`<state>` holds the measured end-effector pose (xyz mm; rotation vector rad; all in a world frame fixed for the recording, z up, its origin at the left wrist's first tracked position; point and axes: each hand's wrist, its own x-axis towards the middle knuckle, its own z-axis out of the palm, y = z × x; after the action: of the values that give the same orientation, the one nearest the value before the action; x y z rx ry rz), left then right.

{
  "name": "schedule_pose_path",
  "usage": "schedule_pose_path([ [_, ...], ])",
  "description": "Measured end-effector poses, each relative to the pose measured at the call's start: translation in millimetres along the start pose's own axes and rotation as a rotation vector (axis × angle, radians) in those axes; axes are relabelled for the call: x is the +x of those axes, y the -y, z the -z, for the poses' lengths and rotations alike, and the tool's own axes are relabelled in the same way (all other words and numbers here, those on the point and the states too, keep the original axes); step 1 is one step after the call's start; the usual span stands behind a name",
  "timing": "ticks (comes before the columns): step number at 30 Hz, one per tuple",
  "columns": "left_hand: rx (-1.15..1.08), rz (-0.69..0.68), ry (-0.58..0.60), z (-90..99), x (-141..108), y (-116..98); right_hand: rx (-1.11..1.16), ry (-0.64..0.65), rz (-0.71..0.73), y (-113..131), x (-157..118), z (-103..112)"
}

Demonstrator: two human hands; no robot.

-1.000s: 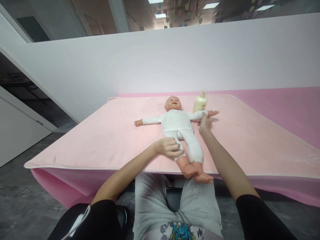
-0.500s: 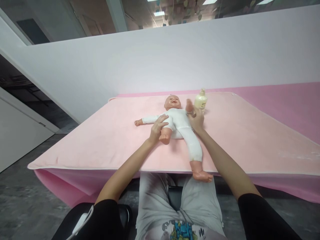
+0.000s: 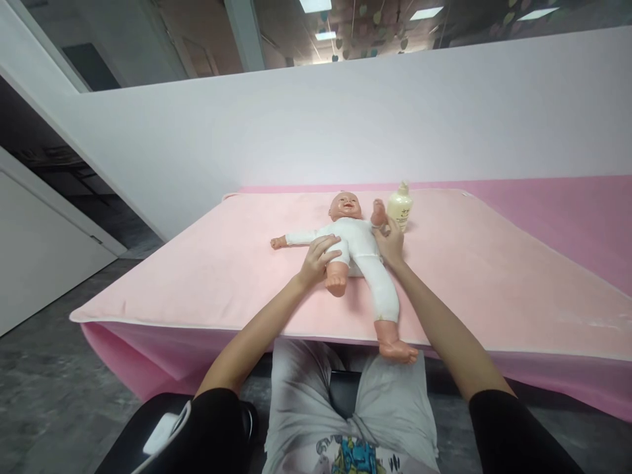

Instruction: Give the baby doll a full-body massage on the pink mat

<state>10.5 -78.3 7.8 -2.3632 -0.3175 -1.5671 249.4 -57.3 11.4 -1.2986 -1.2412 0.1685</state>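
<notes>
A baby doll (image 3: 361, 238) with a white cloth body lies face up on the pink towel (image 3: 207, 276), its head toward the wall. My left hand (image 3: 317, 258) is wrapped over the doll's bent leg, fingers across the white thigh. The bare foot of that leg points toward me. My right hand (image 3: 392, 243) has its thumb and fingers closed around the doll's raised arm, just below the doll's hand. The other leg stretches straight, its foot past the table's front edge. A pale yellow pump bottle (image 3: 399, 207) stands just behind my right hand, partly covered by it.
A white wall (image 3: 316, 125) rises behind the table, with glass above it. Pink cloth (image 3: 557, 204) shows beyond the towel at the right and hangs over the front edge. A white door panel (image 3: 44, 243) stands at the left.
The bent leg under my left hand has shifted slightly toward the straight leg. My right hand stays at the doll's arm. The camera view has tilted up a little.
</notes>
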Motion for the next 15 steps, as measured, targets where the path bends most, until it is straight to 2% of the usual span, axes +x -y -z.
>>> schedule_pose_path([
  [8, -0.033, -0.229, -0.022, 2.3, -3, -16, 0.199, -0.33, -0.357, -28, 15, 4],
  [13, -0.108, -0.498, 0.085, -3.3, 3, -30, 0.298, -0.339, -0.649, -34, 17, 11],
  [15, -0.075, -0.587, 0.082, -4.6, 7, -33, 0.298, -0.342, -0.665, -35, 16, 12],
])
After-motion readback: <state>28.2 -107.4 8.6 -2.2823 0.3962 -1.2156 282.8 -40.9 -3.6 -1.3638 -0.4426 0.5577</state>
